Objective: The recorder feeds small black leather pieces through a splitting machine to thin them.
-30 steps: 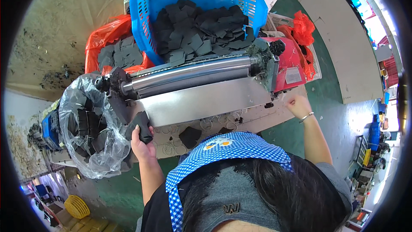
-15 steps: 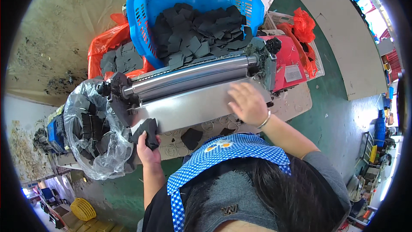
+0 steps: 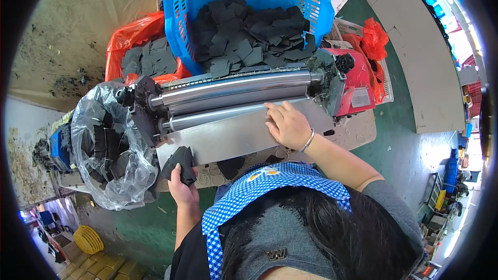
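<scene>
My left hand (image 3: 182,189) grips a small stack of black sheet pieces (image 3: 179,166), thumb on top, at the near left corner of a smooth metal plate (image 3: 223,136). The plate slopes up to a machine with two shiny steel rollers (image 3: 233,87). My right hand (image 3: 288,126) rests over the right part of this plate, fingertips beside the lower roller. Its fingers are slightly bent and apart, with no piece visible in them. Behind the rollers, a blue plastic basket (image 3: 173,18) holds many loose black pieces (image 3: 244,36).
Left of the machine stands a clear plastic bag (image 3: 124,192) with black pieces inside. A red bag (image 3: 116,46) of grey-black pieces lies behind it. The machine's red housing (image 3: 355,101) and a white crate (image 3: 385,67) are at right. A black scrap (image 3: 231,167) lies below the plate.
My right hand has slid a little left on the plate, its fingers now more bent and nearer the lower roller. My left hand still holds the black pieces, slightly lower in view.
</scene>
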Motion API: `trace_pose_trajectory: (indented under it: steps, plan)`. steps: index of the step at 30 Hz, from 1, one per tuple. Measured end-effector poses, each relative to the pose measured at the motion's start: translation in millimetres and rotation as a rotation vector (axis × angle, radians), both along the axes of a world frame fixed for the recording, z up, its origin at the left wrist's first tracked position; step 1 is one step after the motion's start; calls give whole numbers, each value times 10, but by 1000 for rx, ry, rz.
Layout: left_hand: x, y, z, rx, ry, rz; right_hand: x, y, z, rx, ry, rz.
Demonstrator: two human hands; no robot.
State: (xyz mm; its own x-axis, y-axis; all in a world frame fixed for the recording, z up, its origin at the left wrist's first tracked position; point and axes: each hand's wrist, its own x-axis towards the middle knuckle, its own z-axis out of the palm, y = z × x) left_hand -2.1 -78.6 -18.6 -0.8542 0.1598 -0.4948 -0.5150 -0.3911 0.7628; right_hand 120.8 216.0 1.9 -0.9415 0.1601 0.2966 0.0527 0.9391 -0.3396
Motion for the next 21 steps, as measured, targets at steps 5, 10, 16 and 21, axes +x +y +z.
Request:
trace_pose_trajectory:
  steps: [5,10,16,21]
  plan:
    - [-5,2,-13,-14,0,-23,-87,6,-7,-4,-36,79]
    - [6,4,32,-13,6,-48,-89,-16,-20,20,-18,59]
    - [0,-5,24,1,15,-61,-90,-39,-47,54,2,43]
    - [2,2,31,-8,4,-63,-90,-40,-53,46,17,36]
